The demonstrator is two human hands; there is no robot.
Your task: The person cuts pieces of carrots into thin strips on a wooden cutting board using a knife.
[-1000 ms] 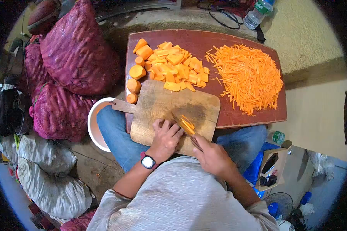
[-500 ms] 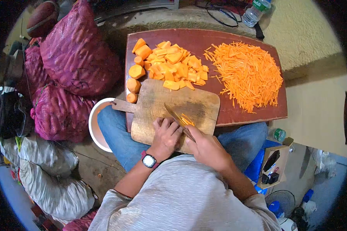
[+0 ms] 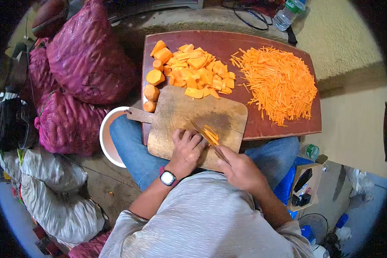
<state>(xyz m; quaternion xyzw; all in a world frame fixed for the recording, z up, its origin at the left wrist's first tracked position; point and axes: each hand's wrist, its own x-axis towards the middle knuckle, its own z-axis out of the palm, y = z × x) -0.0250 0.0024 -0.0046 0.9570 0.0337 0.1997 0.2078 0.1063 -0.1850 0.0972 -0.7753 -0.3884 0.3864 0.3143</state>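
My right hand (image 3: pixel 245 172) is wrapped round the handle of a knife (image 3: pixel 198 130), whose blade slants up and left across the wooden cutting board (image 3: pixel 172 114). Beside the blade, on its right, lie a few thin carrot strips (image 3: pixel 210 133). My left hand (image 3: pixel 186 152) has its fingers curled down on the board, close to the blade. It presses on a carrot slice, mostly hidden under the fingers. Past the board sit a heap of carrot slices (image 3: pixel 198 71) and several thick carrot chunks (image 3: pixel 155 77). A large pile of carrot strips (image 3: pixel 281 86) lies at the right.
The board rests partly on a reddish-brown tabletop (image 3: pixel 245 120) and over my lap. A white basin (image 3: pixel 104 137) stands by my left knee. Purple mesh sacks (image 3: pixel 90 60) and white sacks (image 3: pixel 69 215) fill the left. A plastic bottle (image 3: pixel 284 19) lies at the back right.
My right hand and the knife have moved slightly to the right, away from my left fingers. More carrot strips show beside the blade. The whole view has shifted a little.
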